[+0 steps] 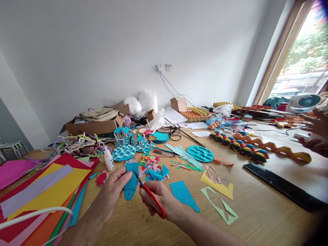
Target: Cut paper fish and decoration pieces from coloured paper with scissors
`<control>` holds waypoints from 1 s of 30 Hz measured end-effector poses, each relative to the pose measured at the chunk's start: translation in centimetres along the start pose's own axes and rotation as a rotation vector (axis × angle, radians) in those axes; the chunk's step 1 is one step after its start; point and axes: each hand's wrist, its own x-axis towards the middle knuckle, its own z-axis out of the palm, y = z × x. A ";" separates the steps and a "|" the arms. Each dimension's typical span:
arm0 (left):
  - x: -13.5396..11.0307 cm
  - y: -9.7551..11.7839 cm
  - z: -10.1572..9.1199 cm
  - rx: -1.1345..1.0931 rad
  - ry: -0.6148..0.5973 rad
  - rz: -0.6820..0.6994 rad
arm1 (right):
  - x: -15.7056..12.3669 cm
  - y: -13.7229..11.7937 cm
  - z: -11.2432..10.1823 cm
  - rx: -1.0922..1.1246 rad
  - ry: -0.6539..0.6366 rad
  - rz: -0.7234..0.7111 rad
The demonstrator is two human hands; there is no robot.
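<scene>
Between thumb and fingers my left hand (118, 182) pinches a piece of blue paper (131, 191), on which a fish with an eye is drawn. My right hand (160, 198) is closed round the red handles of a pair of scissors (156, 201). Their dark blades meet the paper's right edge, close to my left thumb. A second blue sheet (183, 194) with a drawn outline lies on the table to the right. Colourful paper scraps (153, 167) are heaped just beyond my hands.
Stacked coloured paper (46, 191) covers the left side, with a white glue bottle (108, 160) nearby. Cut-out green paper (220, 206) and a long black object (282, 184) lie at right. Another person's hand (316, 131) shows at the right edge. Boxes (94, 126) line the wall.
</scene>
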 end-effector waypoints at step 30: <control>0.5 -0.5 -0.6 -0.083 -0.081 -0.032 | 0.4 1.0 -0.1 0.024 -0.018 -0.056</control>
